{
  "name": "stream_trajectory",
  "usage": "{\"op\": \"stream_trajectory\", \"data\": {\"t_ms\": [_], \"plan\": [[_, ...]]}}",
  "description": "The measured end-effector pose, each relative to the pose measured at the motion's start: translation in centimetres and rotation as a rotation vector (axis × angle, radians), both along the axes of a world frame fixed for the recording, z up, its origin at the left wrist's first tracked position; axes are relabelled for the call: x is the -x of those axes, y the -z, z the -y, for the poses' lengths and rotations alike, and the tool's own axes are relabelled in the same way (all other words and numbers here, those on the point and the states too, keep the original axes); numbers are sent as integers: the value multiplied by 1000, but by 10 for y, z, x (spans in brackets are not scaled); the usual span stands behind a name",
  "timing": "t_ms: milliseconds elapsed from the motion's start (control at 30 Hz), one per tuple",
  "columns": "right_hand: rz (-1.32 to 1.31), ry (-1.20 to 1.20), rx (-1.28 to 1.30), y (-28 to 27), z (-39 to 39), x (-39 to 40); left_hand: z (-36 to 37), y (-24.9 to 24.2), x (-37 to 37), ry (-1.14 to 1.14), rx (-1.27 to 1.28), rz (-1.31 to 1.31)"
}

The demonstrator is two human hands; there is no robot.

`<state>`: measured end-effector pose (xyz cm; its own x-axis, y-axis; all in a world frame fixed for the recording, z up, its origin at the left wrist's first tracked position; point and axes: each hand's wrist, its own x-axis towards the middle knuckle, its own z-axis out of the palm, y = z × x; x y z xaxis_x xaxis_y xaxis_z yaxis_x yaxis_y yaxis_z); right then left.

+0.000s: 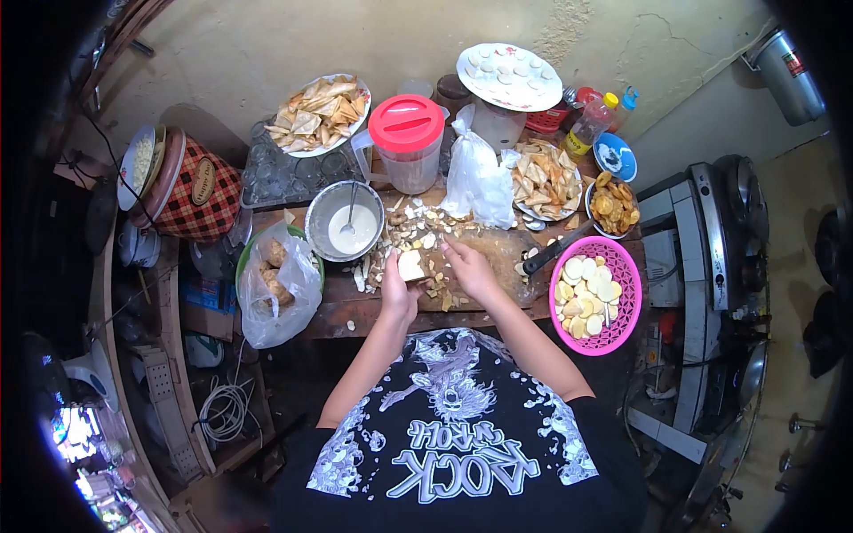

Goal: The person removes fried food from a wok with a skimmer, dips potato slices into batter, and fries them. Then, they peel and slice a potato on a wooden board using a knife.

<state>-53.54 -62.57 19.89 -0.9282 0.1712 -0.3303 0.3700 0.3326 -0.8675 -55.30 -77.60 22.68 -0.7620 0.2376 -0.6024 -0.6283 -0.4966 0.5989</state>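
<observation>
My left hand (397,290) grips a pale, partly peeled chunk of root vegetable (410,265), its cut face white and its edge brown. My right hand (471,272) is just to the right of the chunk, above the board. Its fingers reach forward and look stretched out, with nothing visible in them. Under both hands lies a worn wooden cutting board (489,251), strewn with peelings (415,233). A broad knife with a black handle (539,258) rests at the board's right side. Pale slices fill a pink basket (633,306) to the right.
Left of the board stand a pot of white batter (342,242) with a spoon and a plastic bag of brown roots (277,298). Behind are a red-lidded pitcher (407,133), a white plastic bag (480,182), plates of folded pastries (320,115) and a bowl of fried slices (613,204).
</observation>
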Motion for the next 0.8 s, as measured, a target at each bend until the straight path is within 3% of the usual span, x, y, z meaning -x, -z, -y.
{"op": "stream_trajectory", "data": {"t_ms": [67, 167, 300, 400, 800], "plan": [[44, -52, -60, -36, 2, -5, 3, 14, 3, 55, -25, 50], [-179, -192, -11, -35, 2, -15, 2, 15, 1, 37, -68, 105], [-335, -383, -278, -56, 3, -27, 0, 12, 0, 37, -84, 95], [-241, -462, -403, -79, 1, -30, 1, 7, 1, 52, -111, 66], [-305, -345, -381, -87, 4, -38, -6, 3, -2, 10, -63, 4]]}}
